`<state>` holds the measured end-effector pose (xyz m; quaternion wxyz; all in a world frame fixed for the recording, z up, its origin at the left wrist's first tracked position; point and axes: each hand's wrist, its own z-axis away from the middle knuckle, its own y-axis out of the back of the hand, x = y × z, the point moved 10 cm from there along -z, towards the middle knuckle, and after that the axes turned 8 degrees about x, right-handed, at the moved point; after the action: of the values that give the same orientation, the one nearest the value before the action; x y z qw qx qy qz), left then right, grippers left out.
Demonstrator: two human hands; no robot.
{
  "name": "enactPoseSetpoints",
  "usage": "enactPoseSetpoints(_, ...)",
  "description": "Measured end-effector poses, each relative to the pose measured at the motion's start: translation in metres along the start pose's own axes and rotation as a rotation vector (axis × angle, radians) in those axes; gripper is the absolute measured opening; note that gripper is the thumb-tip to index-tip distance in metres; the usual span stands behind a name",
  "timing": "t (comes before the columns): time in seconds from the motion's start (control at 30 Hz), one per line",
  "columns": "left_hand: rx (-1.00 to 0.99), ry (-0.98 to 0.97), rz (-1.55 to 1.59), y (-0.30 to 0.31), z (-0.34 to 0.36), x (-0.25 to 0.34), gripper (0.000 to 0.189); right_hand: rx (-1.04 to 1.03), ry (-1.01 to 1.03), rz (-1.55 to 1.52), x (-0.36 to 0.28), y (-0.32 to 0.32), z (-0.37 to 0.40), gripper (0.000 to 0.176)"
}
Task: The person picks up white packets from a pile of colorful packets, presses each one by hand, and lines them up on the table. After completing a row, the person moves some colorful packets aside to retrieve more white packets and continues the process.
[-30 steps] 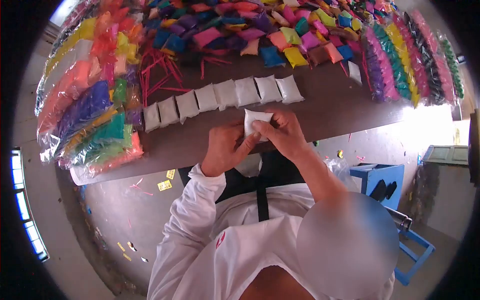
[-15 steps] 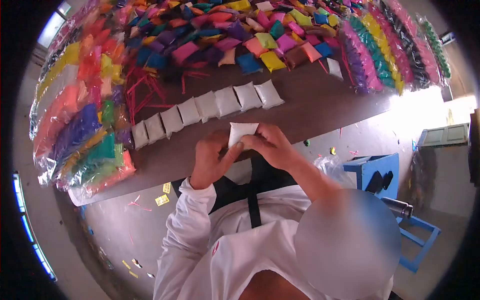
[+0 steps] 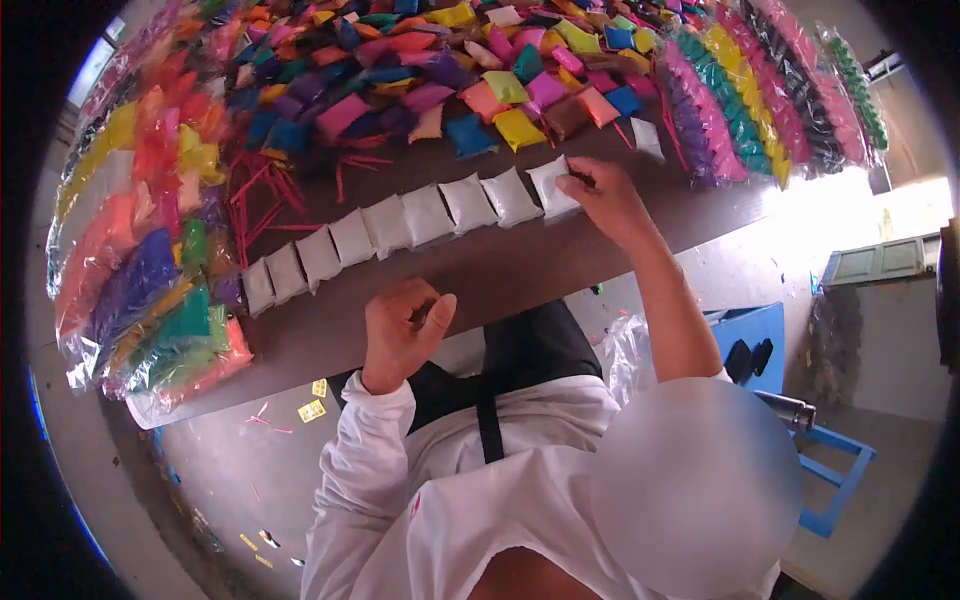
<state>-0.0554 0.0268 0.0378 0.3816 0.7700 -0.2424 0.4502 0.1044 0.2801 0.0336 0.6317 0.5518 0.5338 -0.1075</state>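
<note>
A line of several small white packets (image 3: pixel 384 227) runs slantwise across the brown table, side by side. At its right end, my right hand (image 3: pixel 608 200) is closed on the edge of a white packet (image 3: pixel 550 187), which lies against the table beside the neighbouring one. Some of my right fingers are hidden behind the hand. My left hand (image 3: pixel 400 328) hovers by the table's near edge below the row, empty, its fingers loosely curled and the thumb standing apart from them.
A heap of colourful packets (image 3: pixel 470 135) covers the table's (image 3: pixel 470 272) far side. Clear bags of coloured packets (image 3: pixel 150 270) are stacked left, with long filled strips (image 3: pixel 740 100) at right. Pink ties (image 3: pixel 265 205) lie near the row; a blue stool (image 3: pixel 765 325) stands right.
My right hand has carried the white packet from between both hands to the row's right end. The left hand has let go of it and stayed near the table edge. The view shifted slightly.
</note>
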Motion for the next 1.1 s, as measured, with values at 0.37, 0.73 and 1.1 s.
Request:
enactPoseSetpoints(0.37,0.054,-0.117,-0.228,-0.004,-0.004,0.019,0.024,0.064,-0.061,0.070,-0.004,0.010,0.009,0.024)
enactPoseSetpoints(0.73,0.061,-0.144,-0.264,-0.005,-0.002,0.017,0.024,0.737,0.076,0.295,0.034,0.132,-0.003,0.024)
enactPoseSetpoints(1.1,0.091,-0.097,-0.211,-0.001,-0.001,0.019,0.025,0.161,-0.184,0.330,0.109,0.109,-0.069,0.044)
